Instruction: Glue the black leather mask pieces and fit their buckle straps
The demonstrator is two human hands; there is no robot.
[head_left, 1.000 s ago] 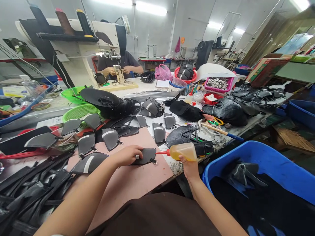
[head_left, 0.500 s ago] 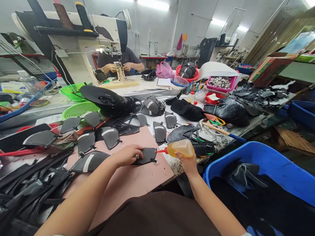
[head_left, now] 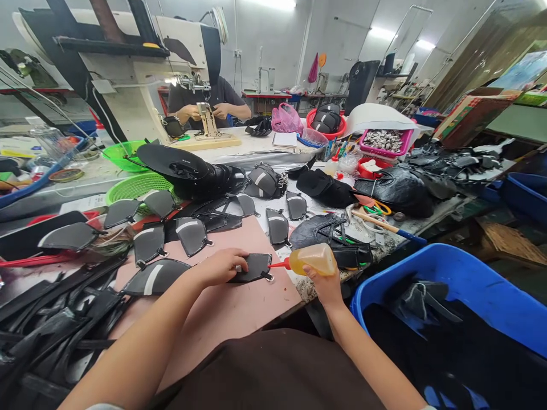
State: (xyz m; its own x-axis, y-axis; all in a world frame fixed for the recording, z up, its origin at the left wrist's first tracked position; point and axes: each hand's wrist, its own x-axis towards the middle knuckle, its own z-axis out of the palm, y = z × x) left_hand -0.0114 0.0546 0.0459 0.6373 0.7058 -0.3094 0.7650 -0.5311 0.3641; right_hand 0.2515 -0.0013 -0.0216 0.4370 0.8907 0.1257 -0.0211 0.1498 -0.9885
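Observation:
A dark grey piece point(head_left: 258, 266) with a small metal ring at its corner lies on the pink board point(head_left: 239, 307). My left hand point(head_left: 222, 266) grips its left end, thumb and fingers pressed together. My right hand point(head_left: 327, 285) is wrapped round a clear bottle point(head_left: 314, 259) of yellow liquid, tilted on its side. The bottle's red nozzle point(head_left: 280, 264) points left, its tip at the piece's right edge. Similar grey pieces with white strips lie around, one point(head_left: 156, 277) left of my left hand and another point(head_left: 277, 226) behind the nozzle.
A blue tub point(head_left: 453, 256) with dark material stands at the right. Black straps point(head_left: 51, 330) are heaped at the left. A sewing machine point(head_left: 141, 74) rises at the back left, and a person point(head_left: 222, 102) works behind it. Green baskets point(head_left: 141, 187) and a black cap point(head_left: 327, 188) sit farther back.
The view has shifted very slightly. Both hands, the grey piece and the bottle keep nearly the same places, with the nozzle tip still at the piece's right edge.

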